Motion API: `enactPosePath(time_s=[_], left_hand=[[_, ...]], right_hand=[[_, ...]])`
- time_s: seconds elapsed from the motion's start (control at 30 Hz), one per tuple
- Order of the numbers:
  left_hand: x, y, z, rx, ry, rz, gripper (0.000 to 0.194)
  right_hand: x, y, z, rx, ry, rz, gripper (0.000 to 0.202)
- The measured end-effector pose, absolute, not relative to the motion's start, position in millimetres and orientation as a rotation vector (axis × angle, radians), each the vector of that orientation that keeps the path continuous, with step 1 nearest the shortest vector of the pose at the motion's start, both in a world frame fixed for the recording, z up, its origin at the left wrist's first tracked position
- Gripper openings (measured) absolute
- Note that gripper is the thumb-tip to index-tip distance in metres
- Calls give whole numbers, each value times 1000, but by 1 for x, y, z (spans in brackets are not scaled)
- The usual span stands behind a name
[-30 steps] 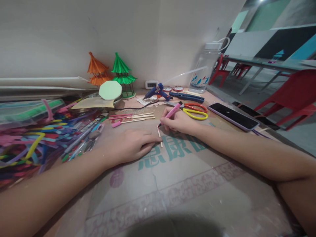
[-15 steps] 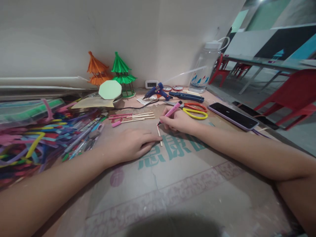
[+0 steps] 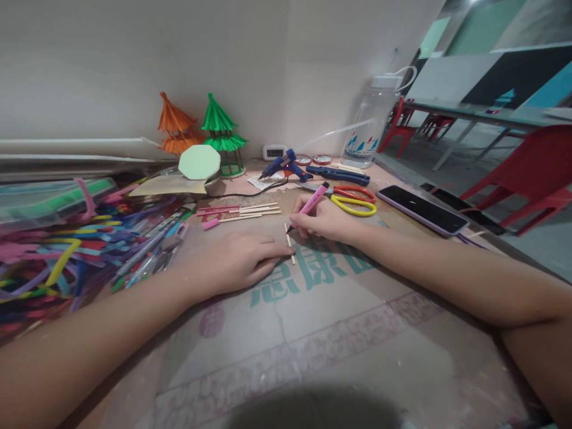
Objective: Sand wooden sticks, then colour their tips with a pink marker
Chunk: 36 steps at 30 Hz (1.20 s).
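A thin wooden stick [image 3: 289,243] lies on the printed cardboard [image 3: 348,322]. My left hand [image 3: 245,257] rests flat beside it, with a fingertip touching the stick near its lower end. In my right hand [image 3: 315,221] is a pink marker [image 3: 315,198], its dark tip pointing down at the upper part of the stick. Several sticks [image 3: 257,210], some coloured pink, lie in a row beyond my left hand. The pink marker cap [image 3: 210,224] sits next to them.
Behind are a blue glue gun [image 3: 286,167], scissors [image 3: 353,204], blue pliers [image 3: 338,174] and a bottle [image 3: 366,125]. A phone [image 3: 420,208] lies right. Pipe cleaners [image 3: 58,256] cover the left; orange [image 3: 173,122] and green [image 3: 218,122] pagoda models stand behind.
The marker tip has moved slightly down along the stick, and the marker stands a little more upright. My left hand remains in place.
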<state>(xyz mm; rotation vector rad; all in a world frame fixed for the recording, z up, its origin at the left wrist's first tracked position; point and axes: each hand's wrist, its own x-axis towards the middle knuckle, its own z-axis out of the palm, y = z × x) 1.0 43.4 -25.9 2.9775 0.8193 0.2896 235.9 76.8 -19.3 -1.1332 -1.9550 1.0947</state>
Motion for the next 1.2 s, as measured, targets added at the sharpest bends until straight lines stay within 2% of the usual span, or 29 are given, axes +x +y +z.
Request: enactPosePath(time_s=[0.67, 1.2], left_hand=[[2, 44, -26, 3001, 785, 315, 36], [3, 43, -24, 3001, 808, 289, 35]], right_hand=[[235, 83, -25, -1207, -1893, 964, 14], [236, 82, -25, -1131, -1891, 1117, 16]])
